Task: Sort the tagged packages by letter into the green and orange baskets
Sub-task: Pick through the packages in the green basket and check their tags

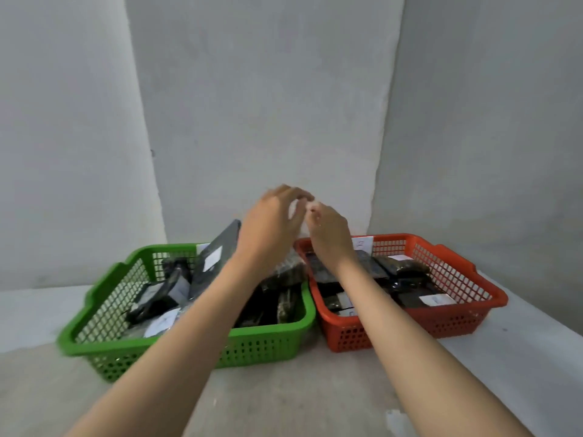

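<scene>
The green basket (268, 345) sits on the left and holds several dark packages with white tags; a large grey package (214, 250) leans up against its back wall. To its right, touching it, the orange basket (441, 323) holds several dark tagged packages (403, 266). Both of my hands are raised over the gap between the two baskets, fingertips almost meeting. My left hand (274, 222) has its fingers curved and apart, with nothing in it. My right hand (328, 234) has its fingers drawn together, and I see nothing held in it. Both hands are motion-blurred.
The baskets stand on a grey surface (284, 398) close to a pale wall (268, 105) that folds into a corner behind them. A paper label (362, 242) is stuck on the orange basket's back rim.
</scene>
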